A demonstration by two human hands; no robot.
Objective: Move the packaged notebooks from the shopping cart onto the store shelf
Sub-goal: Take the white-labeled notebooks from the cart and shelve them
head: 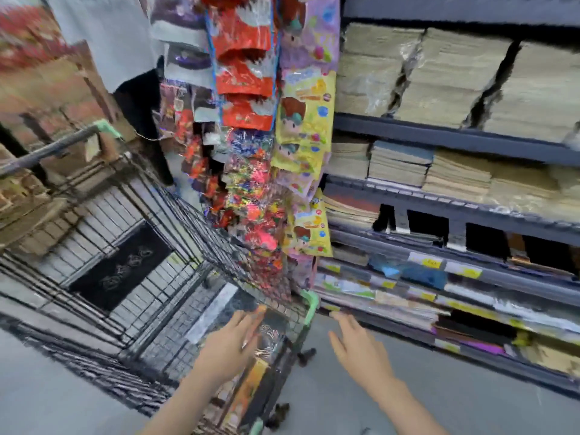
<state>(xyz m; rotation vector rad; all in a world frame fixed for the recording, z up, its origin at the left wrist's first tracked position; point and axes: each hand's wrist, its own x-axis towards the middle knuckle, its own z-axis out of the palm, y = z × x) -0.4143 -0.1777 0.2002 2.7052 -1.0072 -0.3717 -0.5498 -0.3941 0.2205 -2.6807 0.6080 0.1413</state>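
The head view is blurred. A black wire shopping cart (194, 233) with green corner guards fills the lower left. A dark packaged notebook (120, 266) lies flat on its floor, and more packaged notebooks (251, 384) stand at the near end. My left hand (233, 340) reaches over the cart's near end with fingers spread, just above those packs, holding nothing. My right hand (357, 346) hovers open outside the cart, beside the low tier of the store shelf (470, 136) on the right.
The shelf's upper tiers hold wrapped stacks of tan paper goods (448, 80). Lower tiers carry flat colourful packs (408, 296) behind yellow price tags. Hanging bags of toys and stickers (251, 120) dangle between cart and shelf. Grey floor (329, 403) lies below my hands.
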